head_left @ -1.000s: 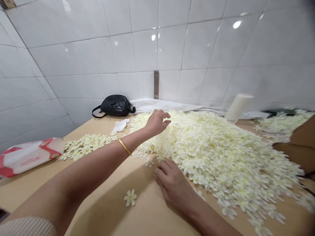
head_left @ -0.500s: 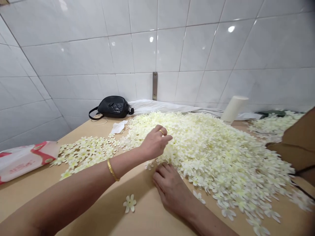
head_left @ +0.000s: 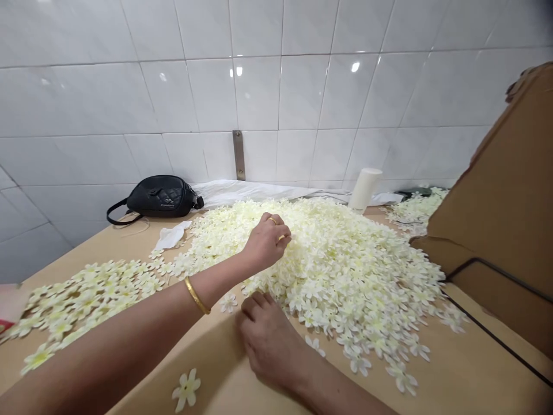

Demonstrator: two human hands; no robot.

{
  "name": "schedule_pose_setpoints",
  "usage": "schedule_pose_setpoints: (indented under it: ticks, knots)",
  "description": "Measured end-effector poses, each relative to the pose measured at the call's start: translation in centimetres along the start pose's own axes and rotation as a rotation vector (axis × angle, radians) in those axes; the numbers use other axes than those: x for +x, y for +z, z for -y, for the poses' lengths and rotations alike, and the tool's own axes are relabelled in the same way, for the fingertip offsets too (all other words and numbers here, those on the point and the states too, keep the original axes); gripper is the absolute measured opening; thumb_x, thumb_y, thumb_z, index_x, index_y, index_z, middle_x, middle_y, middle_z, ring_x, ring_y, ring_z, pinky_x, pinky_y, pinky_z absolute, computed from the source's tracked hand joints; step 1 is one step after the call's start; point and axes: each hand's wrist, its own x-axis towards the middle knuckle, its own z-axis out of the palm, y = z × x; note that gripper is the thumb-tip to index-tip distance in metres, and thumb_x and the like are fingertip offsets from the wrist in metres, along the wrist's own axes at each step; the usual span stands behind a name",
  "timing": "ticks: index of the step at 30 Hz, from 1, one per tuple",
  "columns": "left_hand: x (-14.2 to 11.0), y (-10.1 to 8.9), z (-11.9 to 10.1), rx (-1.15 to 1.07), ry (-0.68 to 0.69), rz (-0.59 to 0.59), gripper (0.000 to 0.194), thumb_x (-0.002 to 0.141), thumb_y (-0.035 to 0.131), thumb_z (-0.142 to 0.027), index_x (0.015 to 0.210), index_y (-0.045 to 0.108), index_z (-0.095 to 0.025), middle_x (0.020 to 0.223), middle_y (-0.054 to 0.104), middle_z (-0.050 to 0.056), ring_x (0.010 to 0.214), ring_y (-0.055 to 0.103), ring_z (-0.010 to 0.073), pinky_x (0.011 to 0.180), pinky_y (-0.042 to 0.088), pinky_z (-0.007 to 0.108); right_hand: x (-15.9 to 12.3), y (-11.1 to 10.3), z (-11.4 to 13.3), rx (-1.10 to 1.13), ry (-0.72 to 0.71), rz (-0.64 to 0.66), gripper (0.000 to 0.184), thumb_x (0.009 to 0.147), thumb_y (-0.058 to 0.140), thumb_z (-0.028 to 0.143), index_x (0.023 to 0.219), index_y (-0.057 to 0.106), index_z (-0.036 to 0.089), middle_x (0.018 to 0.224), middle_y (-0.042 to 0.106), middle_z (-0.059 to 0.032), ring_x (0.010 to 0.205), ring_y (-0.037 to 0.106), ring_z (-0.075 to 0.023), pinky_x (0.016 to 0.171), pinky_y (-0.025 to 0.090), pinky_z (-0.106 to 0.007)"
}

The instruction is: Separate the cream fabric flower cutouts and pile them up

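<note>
A large heap of pale yellow-white artificial flowers [head_left: 345, 259] spreads over the tabletop. Over the heap's near left part is my left hand [head_left: 266, 241], thumb and fingers drawn together in a pinch. A small yellowish bit shows at its fingertips, too small to name. My right hand [head_left: 270, 340] rests on the table at the heap's near edge with its fingers curled in. Its fingertips are hidden, so I cannot make out what they hold. One flower [head_left: 186, 390] lies alone on the table to the left of my right hand, and another flower [head_left: 228, 302] is just beyond it.
Flatter flowers [head_left: 95, 297] lie spread at the left. A black bag [head_left: 159, 196] and a white scrap [head_left: 171, 235] sit at the back left. Behind the heap stands a white tapered cone [head_left: 365, 190]. Brown cardboard [head_left: 496, 230] and a black cord [head_left: 496, 334] border the right.
My left hand has come lower and nearer, its thumb and fingers closing from apart into a pinch. The right hand stays by the heap's edge. The view has swung right, showing more cardboard.
</note>
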Motion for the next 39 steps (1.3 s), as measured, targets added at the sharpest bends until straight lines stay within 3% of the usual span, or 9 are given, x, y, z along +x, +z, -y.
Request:
schedule_pose_setpoints:
  ticks: [3,6,11,15,20,25,30,35,39]
  knots:
    - [1.7,-0.7,-1.3,-0.354,-0.258,0.062,0.016,0.073,0.054,-0.025,0.062,0.059,-0.015,0.066,0.055,0.004,0.067,0.049,0.0147,0.059,0.039,0.027,0.2,-0.3,0.0,-0.016,-0.002,0.032,0.011,0.068,0.051,0.013,0.078,0.056,0.014,0.082,0.054,-0.0092,0.08,0.041,-0.02,0.075,0.034,-0.033]
    - [3.6,-0.8,-1.7,-0.746,-0.57,0.211,0.018,0.071,0.058,-0.026,0.059,0.055,-0.014,0.054,0.051,0.0,0.049,0.044,0.0077,0.045,0.031,0.021,0.2,-0.3,0.1,-0.032,-0.006,0.038,0.011,0.067,0.051,0.012,0.078,0.056,0.014,0.081,0.054,-0.009,0.078,0.041,-0.0197,0.073,0.035,-0.032]
    - [4.7,-0.6,-0.5,-0.781,-0.759,0.289,0.022,0.07,0.06,-0.024,0.054,0.054,-0.01,0.043,0.048,0.0,0.036,0.04,0.0068,0.038,0.024,0.021,0.1,0.0,0.0,-0.026,0.019,0.014,0.01,0.069,0.049,0.01,0.076,0.055,0.014,0.082,0.054,-0.0086,0.079,0.042,-0.0194,0.072,0.035,-0.032]
    - [2.3,-2.4,0.6,-0.717,-0.78,0.179,0.023,0.072,0.057,-0.021,0.052,0.051,-0.012,0.039,0.046,-0.002,0.033,0.036,0.0047,0.037,0.02,0.02,0.0,0.3,0.0,0.01,0.013,-0.013,0.012,0.07,0.047,0.007,0.075,0.055,0.014,0.083,0.053,-0.0087,0.08,0.042,-0.0188,0.073,0.036,-0.032]
    - [-3.2,-6.4,2.9,-0.556,-0.747,0.043,0.019,0.072,0.055,-0.022,0.055,0.051,-0.013,0.041,0.046,-0.004,0.034,0.036,0.0038,0.037,0.024,0.019,-0.2,0.7,0.2,0.085,0.013,-0.037,0.017,0.074,0.043,0.003,0.072,0.054,0.015,0.081,0.053,-0.0077,0.077,0.042,-0.0174,0.071,0.036,-0.031]
    - [-9.9,-9.1,5.9,-0.073,-0.658,0.09,0.021,0.074,0.049,-0.028,0.06,0.054,-0.013,0.049,0.05,-0.002,0.043,0.041,0.0058,0.043,0.032,0.019,-0.2,1.2,0.2,0.135,-0.034,-0.051,0.017,0.077,0.042,0.005,0.071,0.054,0.015,0.076,0.051,-0.0067,0.073,0.043,-0.0179,0.066,0.036,-0.031]
    - [-14.4,-8.6,6.7,0.11,-0.607,0.211,0.016,0.07,0.052,-0.025,0.064,0.062,-0.014,0.056,0.055,0.001,0.052,0.047,0.0106,0.05,0.034,0.022,0.0,1.2,0.3,0.177,-0.06,-0.146,0.018,0.083,0.039,0.011,0.077,0.056,0.015,0.077,0.052,-0.0066,0.073,0.044,-0.0174,0.066,0.037,-0.032]
    - [-15.3,-6.7,6.7,0.185,-0.531,0.28,0.015,0.068,0.054,-0.027,0.074,0.064,-0.017,0.068,0.058,0.003,0.065,0.052,0.0156,0.057,0.036,0.024,-0.1,1.5,-0.2,0.151,0.007,-0.188,0.019,0.085,0.039,0.014,0.079,0.057,0.015,0.079,0.054,-0.007,0.075,0.046,-0.018,0.067,0.037,-0.032]
    - [-15.6,-6.1,6.2,0.217,-0.478,0.287,0.019,0.074,0.045,-0.022,0.065,0.061,-0.017,0.073,0.057,0.004,0.066,0.051,0.015,0.062,0.037,0.026,-0.1,1.4,-0.3,0.144,0.02,-0.194,0.02,0.085,0.039,0.014,0.078,0.057,0.015,0.08,0.054,-0.0071,0.075,0.047,-0.0181,0.068,0.037,-0.033]
